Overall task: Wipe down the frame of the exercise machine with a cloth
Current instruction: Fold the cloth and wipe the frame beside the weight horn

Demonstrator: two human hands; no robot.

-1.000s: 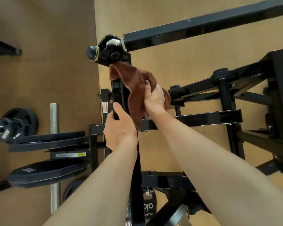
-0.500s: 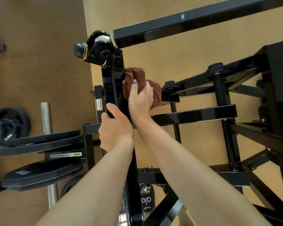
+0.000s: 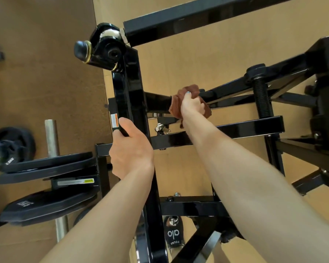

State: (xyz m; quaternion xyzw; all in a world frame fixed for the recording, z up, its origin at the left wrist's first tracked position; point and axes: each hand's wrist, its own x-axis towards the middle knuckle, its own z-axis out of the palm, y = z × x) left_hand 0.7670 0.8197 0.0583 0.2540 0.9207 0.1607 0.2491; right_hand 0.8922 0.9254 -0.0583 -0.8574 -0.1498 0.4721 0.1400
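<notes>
The black steel frame of the exercise machine fills the middle and right of the view. My left hand grips its upright post just below a warning sticker. My right hand holds a bunched brown cloth pressed around a horizontal side bar that branches off the post to the right. The cloth wraps the bar, partly hidden under my fingers. A pivot joint with a rubber-capped pin tops the post.
Black weight plates sit stacked on a chrome peg at the left. A smaller plate lies at the far left. A threaded adjuster bolt stands at the right. A shoe shows below, on tan flooring.
My right hand carried the cloth from the top of the upright post down and right onto the side bar. My left hand kept its grip on the post.
</notes>
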